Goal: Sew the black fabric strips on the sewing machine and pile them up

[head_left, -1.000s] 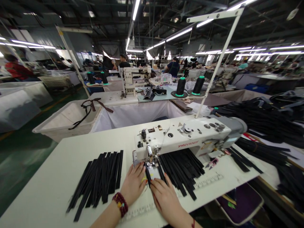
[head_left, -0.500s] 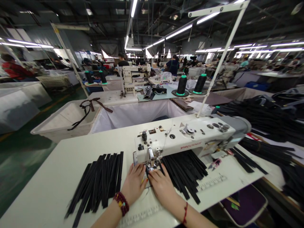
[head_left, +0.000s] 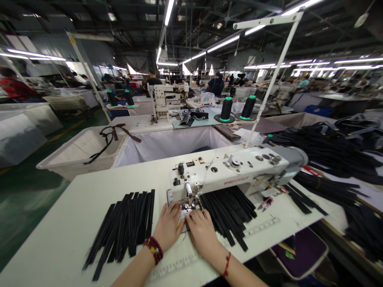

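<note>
A white sewing machine (head_left: 239, 175) stands on the table, its presser foot (head_left: 188, 201) just beyond my fingertips. Beside the foot, on its left, my left hand (head_left: 168, 225) lies palm down with fingers stretched forward. My right hand (head_left: 202, 229) is close by on the other side, its fingers bent and pressed together at the machine bed. Whatever lies under those fingers is covered by the hand. Left of my hands, a fanned pile of black fabric strips (head_left: 127, 223) rests on the table. A second pile of black strips (head_left: 229, 211) lies under the machine arm.
Pink-handled thread snips (head_left: 265, 204) and a few black strips (head_left: 302, 199) lie on the right. A ruler marking (head_left: 175, 266) runs along the table front. Beyond the table are a lined bin (head_left: 173, 145), black thread cones (head_left: 226, 109) and a thread stand pole (head_left: 273, 81).
The view has shifted slightly, so the machine sits a little further left. My right hand's fingers are more bent, while my left hand stays flat beside the presser foot.
</note>
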A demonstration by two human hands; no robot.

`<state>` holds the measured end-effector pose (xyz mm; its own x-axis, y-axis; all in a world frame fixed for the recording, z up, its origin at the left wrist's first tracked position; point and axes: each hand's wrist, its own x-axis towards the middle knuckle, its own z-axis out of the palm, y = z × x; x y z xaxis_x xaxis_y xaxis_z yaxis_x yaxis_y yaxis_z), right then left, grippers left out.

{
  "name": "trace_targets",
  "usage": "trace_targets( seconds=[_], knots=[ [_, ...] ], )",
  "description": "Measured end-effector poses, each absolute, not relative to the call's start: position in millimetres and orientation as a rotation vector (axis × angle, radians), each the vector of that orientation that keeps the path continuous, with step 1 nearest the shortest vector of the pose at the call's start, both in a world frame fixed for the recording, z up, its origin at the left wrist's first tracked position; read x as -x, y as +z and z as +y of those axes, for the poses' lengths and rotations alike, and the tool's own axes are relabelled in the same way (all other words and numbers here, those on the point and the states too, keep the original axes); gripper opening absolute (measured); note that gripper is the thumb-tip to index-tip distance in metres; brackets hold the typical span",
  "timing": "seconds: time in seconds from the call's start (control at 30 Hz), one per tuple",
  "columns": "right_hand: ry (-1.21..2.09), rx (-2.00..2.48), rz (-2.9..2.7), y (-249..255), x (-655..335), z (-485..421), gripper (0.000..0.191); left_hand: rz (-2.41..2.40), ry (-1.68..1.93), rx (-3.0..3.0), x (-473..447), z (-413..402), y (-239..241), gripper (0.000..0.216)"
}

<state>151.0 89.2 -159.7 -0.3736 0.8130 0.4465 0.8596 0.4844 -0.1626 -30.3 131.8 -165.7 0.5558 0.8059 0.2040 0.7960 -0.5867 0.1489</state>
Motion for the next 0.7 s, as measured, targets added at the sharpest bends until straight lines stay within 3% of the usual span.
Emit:
trace_targets(
  seconds=[0.27, 0.7],
  knots=[
    [-0.05, 1.237, -2.135, -161, -175, 21, 0.035, 1.444, 0.4, -2.74, 28, 131, -164, 0.045],
    [0.111, 1.248, -2.151, -148, -176, 18, 0.034, 1.472, 0.324, -2.698, 22, 130, -153, 0.046]
  ],
)
